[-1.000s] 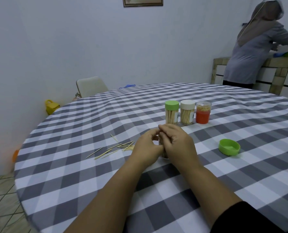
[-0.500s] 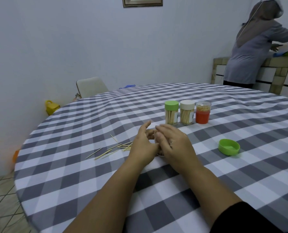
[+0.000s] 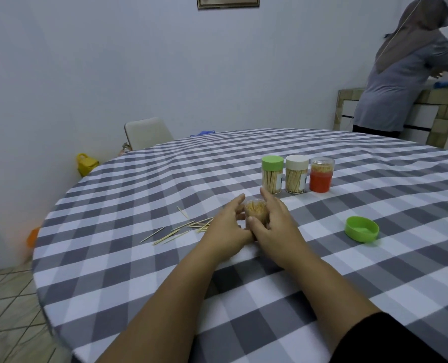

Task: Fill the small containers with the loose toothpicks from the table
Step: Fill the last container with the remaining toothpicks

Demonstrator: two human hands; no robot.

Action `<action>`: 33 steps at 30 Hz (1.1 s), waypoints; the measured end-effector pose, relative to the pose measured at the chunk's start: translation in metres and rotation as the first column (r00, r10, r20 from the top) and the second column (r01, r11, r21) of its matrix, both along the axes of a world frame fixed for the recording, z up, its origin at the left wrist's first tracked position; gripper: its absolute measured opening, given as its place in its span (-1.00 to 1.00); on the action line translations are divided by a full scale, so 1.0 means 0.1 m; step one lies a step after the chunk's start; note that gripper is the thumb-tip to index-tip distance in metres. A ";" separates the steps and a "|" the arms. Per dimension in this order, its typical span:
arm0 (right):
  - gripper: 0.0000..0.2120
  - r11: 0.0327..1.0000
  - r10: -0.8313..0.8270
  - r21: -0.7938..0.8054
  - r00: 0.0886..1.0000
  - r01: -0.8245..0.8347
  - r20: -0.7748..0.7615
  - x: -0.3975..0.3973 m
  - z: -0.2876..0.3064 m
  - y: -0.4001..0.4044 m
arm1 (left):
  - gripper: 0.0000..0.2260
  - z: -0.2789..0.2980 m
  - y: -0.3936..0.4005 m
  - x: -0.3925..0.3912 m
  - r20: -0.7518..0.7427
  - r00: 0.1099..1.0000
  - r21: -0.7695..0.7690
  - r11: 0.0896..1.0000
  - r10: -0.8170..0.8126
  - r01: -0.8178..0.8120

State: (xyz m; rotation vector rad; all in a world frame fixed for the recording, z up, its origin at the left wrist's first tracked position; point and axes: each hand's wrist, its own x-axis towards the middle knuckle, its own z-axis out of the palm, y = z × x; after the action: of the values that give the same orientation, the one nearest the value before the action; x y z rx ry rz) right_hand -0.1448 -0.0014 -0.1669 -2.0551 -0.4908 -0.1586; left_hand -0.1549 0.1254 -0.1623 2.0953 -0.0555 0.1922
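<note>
an open jar (image 3: 255, 211) stands upright on the checked table (image 3: 374, 271), mouth up, packed with toothpicks standing on end. the left hand (image 3: 226, 231) lies against the jar's left side with fingers stretched forward and spread; the right hand (image 3: 275, 229) wraps the jar's right side, thumb curled across its front and fingers reaching past it. left of the jar, loose toothpicks (image 3: 183, 229) lie flat in a scatter, roughly ten or so, the exact count unclear; most run with their long axes slanting from near-left to far-right toward the jar, and one apart from the rest slants the other way. behind the jar stand three upright jars in a row: a green-capped jar (image 3: 272, 174), a white-capped jar (image 3: 296, 174) and a red jar (image 3: 321, 174). one green lid (image 3: 362, 229) lies well right of the open jar, hollow side up.
</note>
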 end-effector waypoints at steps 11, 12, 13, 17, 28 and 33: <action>-0.26 0.997 0.054 -0.054 0.991 -0.061 -0.126 -0.06 -0.01 0.10 | -0.46 0.10 1.01 -0.27 -0.073 0.743 0.682 0.577 0.665 -0.449; -0.26 0.997 0.050 -0.056 0.991 -0.058 -0.127 -0.07 -0.01 0.10 | -0.42 0.08 1.07 -0.28 -0.098 0.701 0.727 0.532 0.707 -0.434; -0.26 0.997 0.048 -0.055 0.991 -0.056 -0.127 -0.07 -0.01 0.10 | -0.41 0.06 1.11 -0.29 -0.126 0.676 0.751 0.515 0.726 -0.413; -0.27 0.997 0.039 -0.064 0.991 -0.048 -0.127 -0.08 -0.01 0.09 | -0.56 0.02 1.21 -0.20 -0.174 0.680 0.725 0.560 0.712 -0.401; -0.26 0.997 0.031 -0.071 0.990 -0.041 -0.139 -0.06 0.01 0.11 | -0.80 0.11 0.89 -0.03 -0.128 0.906 0.578 0.773 0.403 -0.262; -0.25 0.997 0.033 -0.071 0.989 -0.043 -0.141 -0.06 0.02 0.11 | -0.76 0.08 0.79 0.04 -0.075 0.947 0.472 0.848 0.311 -0.241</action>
State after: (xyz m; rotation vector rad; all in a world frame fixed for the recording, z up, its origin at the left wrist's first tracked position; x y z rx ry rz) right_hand -0.1508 0.0093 -0.1652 -2.1103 -0.4545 0.0271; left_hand -0.1509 0.2049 -0.1543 2.5824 0.3271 0.2094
